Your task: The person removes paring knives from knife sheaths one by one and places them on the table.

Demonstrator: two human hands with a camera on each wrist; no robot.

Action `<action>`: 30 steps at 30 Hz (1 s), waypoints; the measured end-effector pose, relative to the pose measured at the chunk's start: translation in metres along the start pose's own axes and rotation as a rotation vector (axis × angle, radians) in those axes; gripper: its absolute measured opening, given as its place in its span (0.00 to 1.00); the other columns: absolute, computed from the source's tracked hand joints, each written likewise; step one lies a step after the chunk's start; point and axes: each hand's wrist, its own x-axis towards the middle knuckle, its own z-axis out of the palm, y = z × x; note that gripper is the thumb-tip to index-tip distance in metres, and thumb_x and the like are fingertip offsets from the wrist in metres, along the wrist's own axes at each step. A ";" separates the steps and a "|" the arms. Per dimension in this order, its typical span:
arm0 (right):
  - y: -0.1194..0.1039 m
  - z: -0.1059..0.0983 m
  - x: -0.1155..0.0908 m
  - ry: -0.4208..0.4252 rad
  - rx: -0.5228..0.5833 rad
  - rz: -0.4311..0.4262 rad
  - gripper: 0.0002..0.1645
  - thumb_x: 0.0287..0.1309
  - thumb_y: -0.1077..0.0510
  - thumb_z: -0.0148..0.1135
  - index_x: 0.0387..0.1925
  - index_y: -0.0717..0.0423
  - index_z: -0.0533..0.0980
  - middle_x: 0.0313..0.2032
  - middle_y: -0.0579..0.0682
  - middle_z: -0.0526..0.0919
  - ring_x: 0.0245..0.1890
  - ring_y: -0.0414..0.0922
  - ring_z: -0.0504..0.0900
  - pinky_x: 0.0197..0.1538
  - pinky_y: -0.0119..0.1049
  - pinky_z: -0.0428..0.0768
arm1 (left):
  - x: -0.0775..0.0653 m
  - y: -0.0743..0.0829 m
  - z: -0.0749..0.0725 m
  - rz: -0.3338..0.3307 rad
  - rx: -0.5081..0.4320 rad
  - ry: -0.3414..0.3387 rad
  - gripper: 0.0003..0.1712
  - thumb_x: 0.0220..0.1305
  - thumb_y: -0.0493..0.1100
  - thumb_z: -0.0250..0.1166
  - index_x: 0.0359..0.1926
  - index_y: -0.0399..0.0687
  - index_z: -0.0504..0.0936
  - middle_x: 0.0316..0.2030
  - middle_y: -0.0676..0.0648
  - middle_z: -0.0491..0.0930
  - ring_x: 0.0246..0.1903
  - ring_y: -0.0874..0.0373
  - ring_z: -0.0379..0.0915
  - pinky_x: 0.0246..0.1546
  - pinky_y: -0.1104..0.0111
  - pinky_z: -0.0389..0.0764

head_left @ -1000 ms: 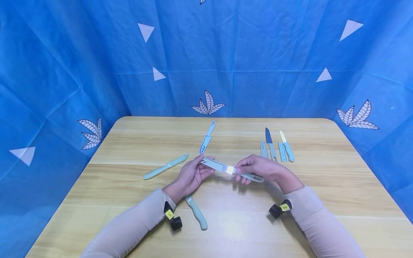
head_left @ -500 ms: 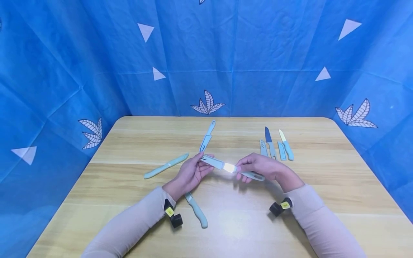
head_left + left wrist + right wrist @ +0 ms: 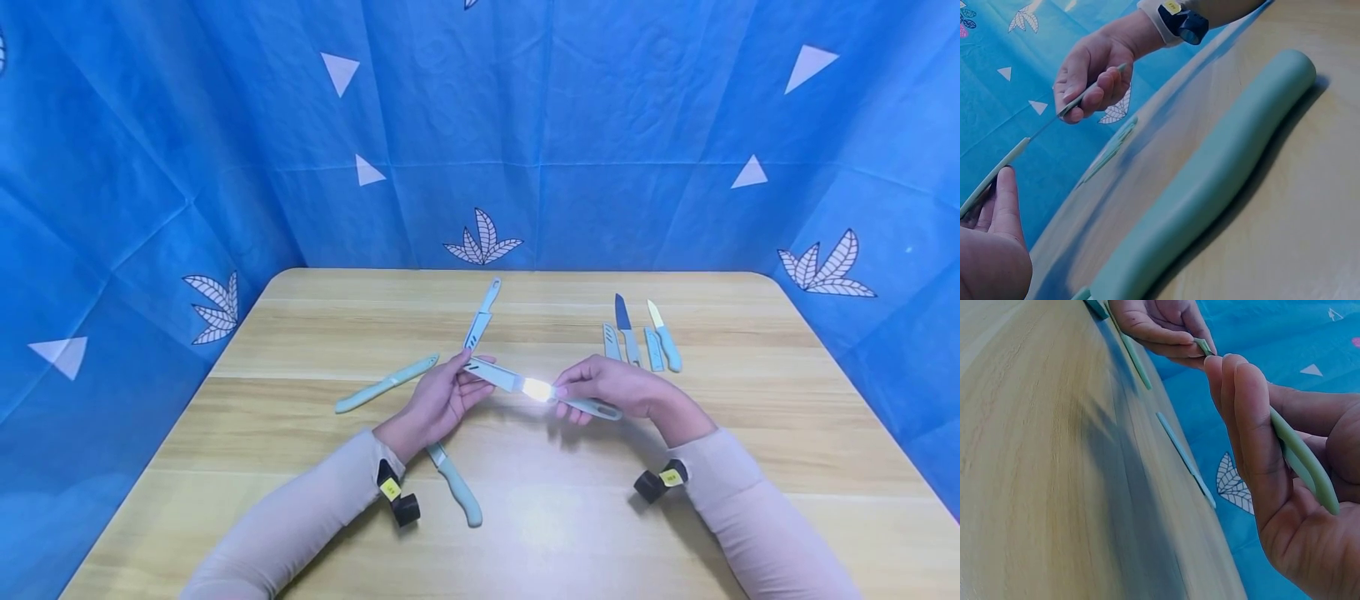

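Above the table, my left hand [image 3: 442, 400] pinches a pale green blade sheath [image 3: 492, 375] between thumb and fingers. My right hand [image 3: 611, 387] grips the pale green handle [image 3: 597, 408] of a knife. Its shiny blade [image 3: 537, 389] is bare between handle and sheath, while the tip end is hidden inside the sheath. In the left wrist view, a thin strip of blade [image 3: 1043, 129] joins the two hands. Under my left wrist lies another knife [image 3: 459, 492], its front part hidden by the arm.
A sheathed knife [image 3: 386, 383] lies left of my left hand, another [image 3: 481, 321] beyond it. At the back right of the wooden table [image 3: 750, 417] lie a dark-bladed knife [image 3: 626, 329], a yellow-bladed knife [image 3: 665, 337], and two sheaths, one long [image 3: 611, 342], one short [image 3: 653, 350].
My right hand has shifted slightly right with the knife, and more of the blade shows outside the sheath. The left hand has barely moved.
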 end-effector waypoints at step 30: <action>-0.002 -0.005 -0.012 0.021 -0.028 0.026 0.23 0.66 0.55 0.61 0.50 0.74 0.76 0.36 0.62 0.85 0.32 0.48 0.84 0.41 0.43 0.87 | -0.001 0.005 -0.002 0.029 0.003 0.003 0.26 0.76 0.50 0.51 0.59 0.30 0.71 0.42 0.38 0.84 0.43 0.49 0.83 0.54 0.62 0.80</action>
